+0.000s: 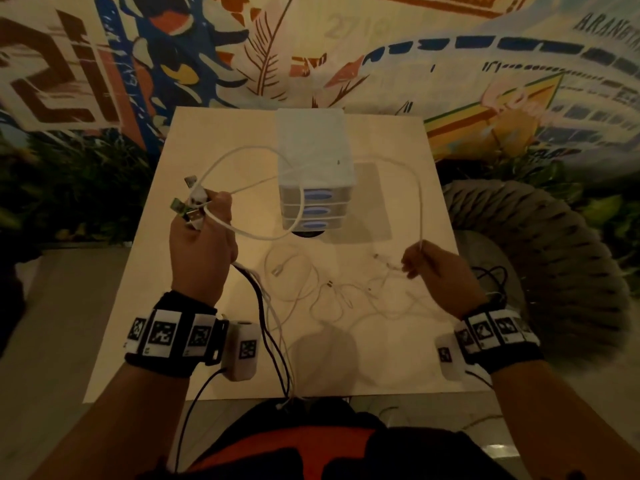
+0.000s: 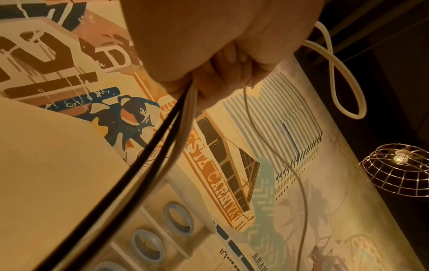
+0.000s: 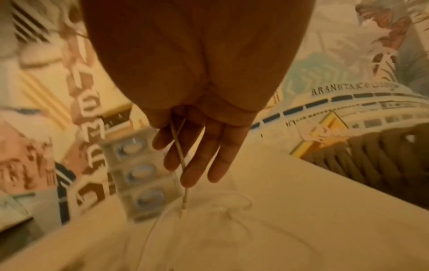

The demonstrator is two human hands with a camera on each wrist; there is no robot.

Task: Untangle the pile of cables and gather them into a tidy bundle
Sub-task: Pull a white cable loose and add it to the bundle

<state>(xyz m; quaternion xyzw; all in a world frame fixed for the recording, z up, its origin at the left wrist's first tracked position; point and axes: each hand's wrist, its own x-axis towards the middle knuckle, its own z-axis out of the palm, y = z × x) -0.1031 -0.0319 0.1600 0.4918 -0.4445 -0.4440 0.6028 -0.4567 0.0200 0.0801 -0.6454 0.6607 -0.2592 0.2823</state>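
A person's bare forearms, seen from above, each carry a black wristband ringed with white tiles printed in black square-code markers. A matching band circles the right wrist. A white, rounded camera box with its own marker sits on the inner side of the left band, a thin black lead trailing from it; a similar box is fixed to the right band. The torso below wears a black garment with an orange panel.
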